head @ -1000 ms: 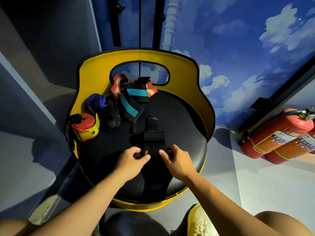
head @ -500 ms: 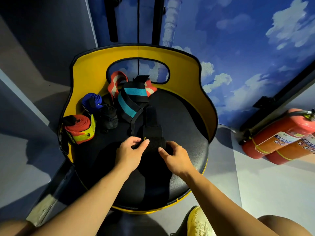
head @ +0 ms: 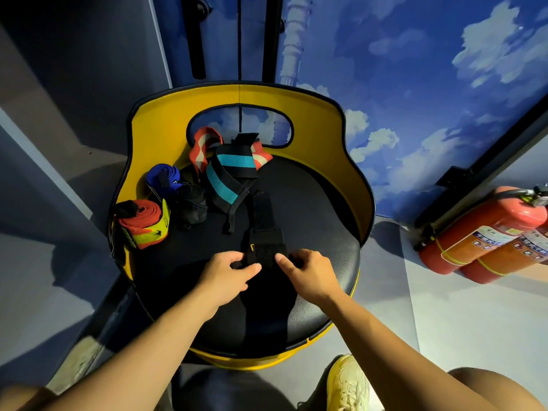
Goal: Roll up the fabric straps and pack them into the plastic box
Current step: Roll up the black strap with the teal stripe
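A black fabric strap (head: 262, 221) lies on the black seat of a yellow-backed chair (head: 314, 209), its near end partly rolled. My left hand (head: 226, 275) and my right hand (head: 308, 274) pinch that rolled end from either side. Behind it lie a black-and-teal strap (head: 226, 173) and a red-and-white strap (head: 201, 145), both loose. At the left sit a rolled red strap with yellow (head: 145, 223), a rolled blue strap (head: 163, 178) and a rolled black strap (head: 191, 204). No plastic box is in view.
The chair's yellow backrest (head: 160, 126) curves round the far side of the seat. Two red fire extinguishers (head: 486, 235) lie on the floor at the right. My yellow shoe (head: 348, 384) shows at the bottom. Blue walls stand behind.
The roll at the strap's near end has moved forward along the strap with both hands, so less flat strap lies ahead. The view shifted slightly.
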`<action>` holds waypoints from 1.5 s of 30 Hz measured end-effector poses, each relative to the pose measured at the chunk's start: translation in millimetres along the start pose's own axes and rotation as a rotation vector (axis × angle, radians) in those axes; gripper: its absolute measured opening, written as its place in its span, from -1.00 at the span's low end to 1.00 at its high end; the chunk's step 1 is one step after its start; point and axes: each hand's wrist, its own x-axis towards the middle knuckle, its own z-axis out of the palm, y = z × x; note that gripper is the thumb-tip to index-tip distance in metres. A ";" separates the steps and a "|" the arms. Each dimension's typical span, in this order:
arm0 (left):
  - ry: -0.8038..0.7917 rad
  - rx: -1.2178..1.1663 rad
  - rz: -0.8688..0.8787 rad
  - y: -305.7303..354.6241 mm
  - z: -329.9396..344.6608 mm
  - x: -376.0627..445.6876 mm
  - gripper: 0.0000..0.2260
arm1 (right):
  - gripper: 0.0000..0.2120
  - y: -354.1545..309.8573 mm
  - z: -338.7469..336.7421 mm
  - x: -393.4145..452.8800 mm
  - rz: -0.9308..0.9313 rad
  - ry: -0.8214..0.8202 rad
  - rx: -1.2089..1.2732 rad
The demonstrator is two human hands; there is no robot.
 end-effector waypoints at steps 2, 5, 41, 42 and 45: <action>-0.015 -0.036 -0.016 5.1 -2.7 3.0 -0.92 | -0.43 -2.4 0.4 2.8 -0.015 0.030 -0.035; 0.012 -0.053 -0.025 13.4 -0.7 8.2 -0.89 | -0.40 -7.1 1.9 8.8 0.022 0.048 -0.023; -0.103 -0.674 0.143 98.1 -23.6 -15.3 -0.54 | -0.82 -70.1 -63.5 -1.6 -0.013 -0.041 1.021; -0.099 -0.668 0.191 105.5 -26.4 -18.4 -0.51 | -0.80 -75.0 -67.6 -3.4 -0.062 -0.020 1.013; -0.088 -0.596 0.288 123.4 -37.5 -23.3 -0.51 | -0.60 -83.1 -75.2 -2.6 -0.153 0.029 0.929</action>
